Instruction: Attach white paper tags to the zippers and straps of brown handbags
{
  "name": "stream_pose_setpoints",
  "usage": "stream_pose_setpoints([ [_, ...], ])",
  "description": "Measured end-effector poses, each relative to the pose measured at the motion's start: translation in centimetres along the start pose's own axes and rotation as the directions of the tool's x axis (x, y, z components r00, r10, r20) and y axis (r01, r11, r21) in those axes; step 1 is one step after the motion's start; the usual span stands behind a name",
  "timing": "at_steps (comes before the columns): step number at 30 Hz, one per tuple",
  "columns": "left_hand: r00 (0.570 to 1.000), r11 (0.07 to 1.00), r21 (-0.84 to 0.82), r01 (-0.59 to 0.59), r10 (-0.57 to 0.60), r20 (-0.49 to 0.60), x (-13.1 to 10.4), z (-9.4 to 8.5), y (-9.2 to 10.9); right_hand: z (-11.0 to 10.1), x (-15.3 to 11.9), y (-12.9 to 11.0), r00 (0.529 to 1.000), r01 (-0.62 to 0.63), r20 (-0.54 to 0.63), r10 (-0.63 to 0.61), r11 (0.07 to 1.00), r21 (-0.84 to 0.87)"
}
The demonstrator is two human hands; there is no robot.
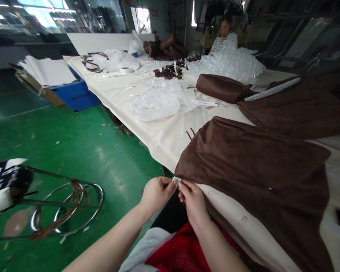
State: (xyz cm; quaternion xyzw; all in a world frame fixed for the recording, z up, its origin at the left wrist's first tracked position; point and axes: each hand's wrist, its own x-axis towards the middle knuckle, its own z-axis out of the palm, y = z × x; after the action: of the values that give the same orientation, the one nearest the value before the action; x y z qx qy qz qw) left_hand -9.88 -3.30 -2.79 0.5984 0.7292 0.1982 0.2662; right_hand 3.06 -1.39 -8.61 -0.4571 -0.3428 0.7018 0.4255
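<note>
A dark brown suede-like garment (252, 162) lies spread over the near part of the cloth-covered table, its left corner reaching the table edge. At that corner, a small white strip (176, 179) shows between my fingertips; whether it is a label or tape I cannot tell. My left hand (156, 193) pinches it from the left, thumb against the fingers. From the other side my right hand (193, 197) pinches it too, fingers curled under. A small zipper pull (268, 187) shows on the garment, right of my hands.
Clear plastic bags (155, 104) and a heap of plastic wrap (226, 64) lie on the pale tablecloth (136, 117). Further brown garments (297, 105) are to the right. A blue box (76, 92) and a metal-ringed stool (68, 207) stand left. Behind the table is a person (232, 39).
</note>
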Motion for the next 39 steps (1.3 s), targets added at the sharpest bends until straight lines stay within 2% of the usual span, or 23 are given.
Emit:
stream_pose_setpoints([
  [5,1.0,0.993,-0.121,0.005,-0.008,-0.022,-0.1,-0.2,-0.4,0.3,0.1,-0.2,1.0,-0.011,0.006,0.011,1.0,-0.012],
  [8,0.991,0.993,-0.121,-0.013,-0.004,-0.132,-0.2,0.1,-0.4,0.4,0.2,-0.1,1.0,-0.003,-0.005,0.003,0.999,-0.042],
  [10,0.965,0.997,-0.017,-0.077,0.07,-0.253,-0.4,0.5,-0.4,0.4,0.3,-0.1,1.0,0.004,0.0,-0.004,0.998,-0.058],
  [13,0.874,0.944,0.241,-0.226,0.306,-0.379,-1.2,1.7,-0.6,0.6,0.5,-0.1,1.0,0.017,0.025,-0.015,0.998,-0.066],
  [16,0.787,0.81,0.477,-0.342,0.524,-0.325,-2.1,2.9,-1.4,0.7,0.7,0.0,1.0,0.02,0.024,-0.018,0.997,-0.071],
  [18,0.774,0.724,0.586,-0.363,0.585,-0.243,-2.4,3.3,-2.1,0.7,0.6,0.0,1.0,0.007,0.015,-0.006,0.997,-0.074],
  [21,0.785,0.663,0.649,-0.373,0.599,-0.161,-2.6,3.4,-3.1,0.6,0.2,-0.4,1.0,-0.01,0.027,0.011,0.999,-0.053],
  [24,0.8,0.684,0.608,-0.402,0.586,-0.13,-2.5,3.2,-3.4,0.6,-0.3,-0.7,0.998,0.012,0.06,-0.01,0.999,-0.04],
  [26,0.844,0.785,0.483,-0.388,0.514,-0.156,-2.4,3.0,-3.0,0.6,-0.5,-0.8,0.996,0.05,0.074,-0.043,0.994,-0.098],
  [29,0.925,0.945,0.13,-0.3,0.321,-0.205,-2.3,2.4,-1.6,0.5,-0.5,-0.7,0.994,0.096,0.069,-0.084,0.977,-0.191],
  [31,0.96,0.968,-0.047,-0.248,0.238,-0.148,-2.0,1.7,-0.7,0.4,-0.4,-0.6,0.992,0.115,0.07,-0.102,0.97,-0.216],
  [32,0.97,0.971,-0.074,-0.228,0.22,-0.101,-1.9,1.2,-0.3,0.4,-0.3,-0.6,0.991,0.125,0.075,-0.111,0.966,-0.226],
  [36,0.973,0.976,0.034,-0.216,0.212,0.088,-1.1,-0.5,-0.4,0.7,-0.3,-1.1,0.987,0.159,0.044,-0.153,0.947,-0.278],
  [39,0.954,0.966,-0.058,-0.253,0.259,0.15,-0.5,-0.7,-1.5,1.3,-1.0,-1.8,0.985,0.158,-0.017,-0.173,0.932,-0.325],
])
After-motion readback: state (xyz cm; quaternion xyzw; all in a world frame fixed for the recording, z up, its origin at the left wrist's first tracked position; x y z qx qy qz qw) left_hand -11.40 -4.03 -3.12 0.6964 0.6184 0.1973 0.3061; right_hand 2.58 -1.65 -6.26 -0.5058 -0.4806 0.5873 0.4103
